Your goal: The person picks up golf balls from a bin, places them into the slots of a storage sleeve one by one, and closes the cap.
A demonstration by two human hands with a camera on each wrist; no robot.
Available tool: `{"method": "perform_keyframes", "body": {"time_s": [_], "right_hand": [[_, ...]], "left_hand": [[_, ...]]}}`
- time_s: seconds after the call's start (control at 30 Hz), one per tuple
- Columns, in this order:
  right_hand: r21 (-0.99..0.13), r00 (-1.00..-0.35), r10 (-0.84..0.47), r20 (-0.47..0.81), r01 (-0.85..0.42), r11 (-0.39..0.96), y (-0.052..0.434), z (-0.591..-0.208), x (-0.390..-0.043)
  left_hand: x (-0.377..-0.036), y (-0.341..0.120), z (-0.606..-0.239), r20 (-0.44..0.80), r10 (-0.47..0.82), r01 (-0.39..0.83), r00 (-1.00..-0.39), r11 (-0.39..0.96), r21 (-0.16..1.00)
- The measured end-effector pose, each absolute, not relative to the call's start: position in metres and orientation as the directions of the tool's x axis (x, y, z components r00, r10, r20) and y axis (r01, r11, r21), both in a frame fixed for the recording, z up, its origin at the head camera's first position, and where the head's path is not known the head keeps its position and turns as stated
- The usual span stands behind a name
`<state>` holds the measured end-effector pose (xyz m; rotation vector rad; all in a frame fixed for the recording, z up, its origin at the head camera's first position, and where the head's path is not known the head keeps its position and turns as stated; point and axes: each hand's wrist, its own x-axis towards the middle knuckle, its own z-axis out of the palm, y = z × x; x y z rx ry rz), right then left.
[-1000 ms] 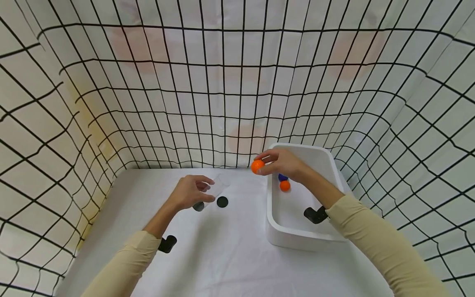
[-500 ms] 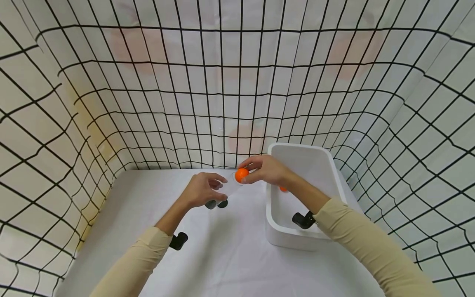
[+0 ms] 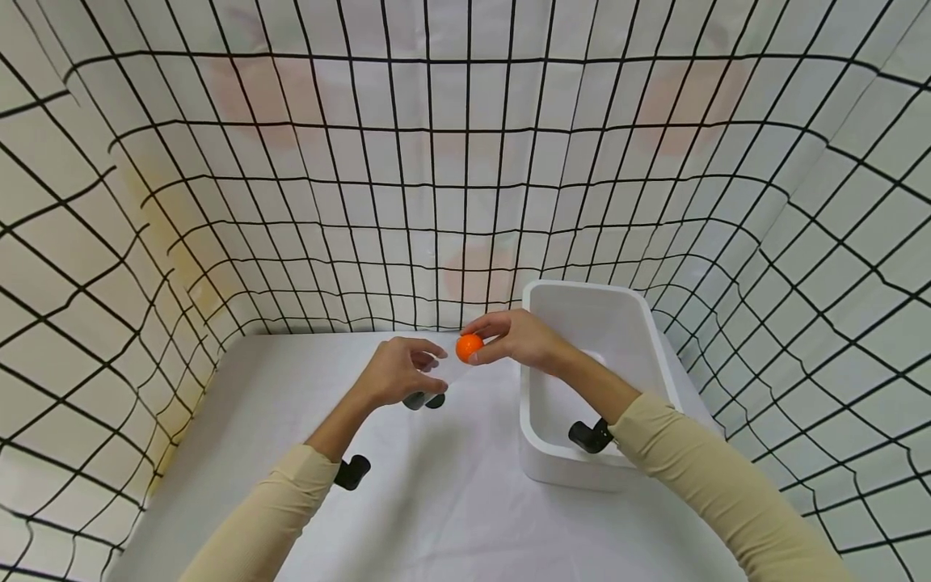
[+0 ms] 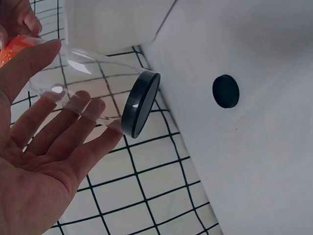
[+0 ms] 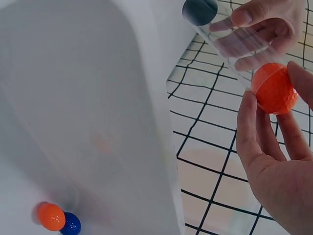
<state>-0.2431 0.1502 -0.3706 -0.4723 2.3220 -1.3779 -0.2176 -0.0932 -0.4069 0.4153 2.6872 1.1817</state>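
The left hand [image 3: 396, 373] curls its grip round a clear plastic tube with a black end cap [image 4: 98, 93], tilted above the white worktop [image 3: 436, 501]. The right hand [image 3: 520, 339] pinches a small orange ball [image 3: 469, 347] at the tube's open mouth, at 3 o'clock from the left hand. Another orange ball [image 5: 51, 216] and a blue ball [image 5: 71, 224] lie touching in the white rectangular plastic tub [image 3: 633, 323].
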Motion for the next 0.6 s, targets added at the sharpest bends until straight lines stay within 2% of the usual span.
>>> {"method": "perform_keyframes", "body": {"time_s": [0.6], "right_hand": [[-0.89,-0.861,-0.481,-0.165,-0.08,0.449,0.1505,-0.3756,-0.243]], "left_hand": [[-0.2165,-0.0927,-0.4054,-0.023,0.324,0.195,-0.946,0.624,0.757]]}}
